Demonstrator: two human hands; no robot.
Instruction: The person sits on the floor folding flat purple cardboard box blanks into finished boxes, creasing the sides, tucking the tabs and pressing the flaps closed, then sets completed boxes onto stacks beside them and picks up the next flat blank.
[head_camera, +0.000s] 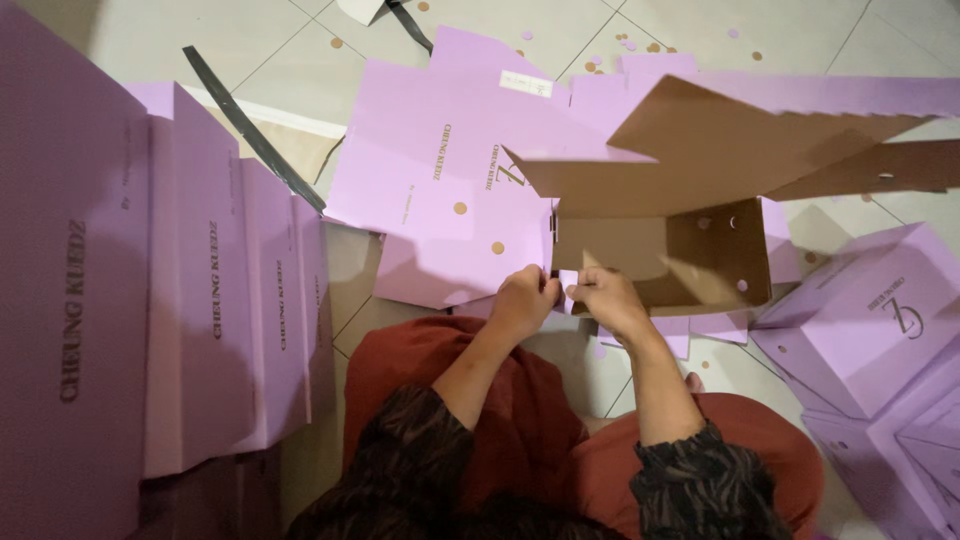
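- Folding a half-formed lilac cardboard box with a brown inside (665, 255), which sits at centre frame on the pale tiled floor (140, 40), the left hand (522, 302) and the right hand (607, 297) meet at the box's near-left corner.
- Fingers of both hands are curled together and pinched on a small lilac flap (566, 280) at that corner; the hands almost touch each other.
- To do this step well, I judge, the flap should be held square to the wall edge and pressed along its crease, with 1 hand steadying the wall so the corner does not splay.
- The big open lid flap (740, 135) hangs over the box at upper right and could sag inward; keeping it tipped back seems wise.
- A flat lilac box blank (440, 190) lies just left of the box, partly under it.
- A row of folded lilac boxes (210, 290) fills the left of the frame, and more finished boxes (880, 330) sit at lower right.
- Hard to make out: the fingertips are hidden behind the flap, so whether a tab is in a slot cannot be told.
- The box's far wall is covered by the lid, and the stacks at both sides are cut off by the frame edges.
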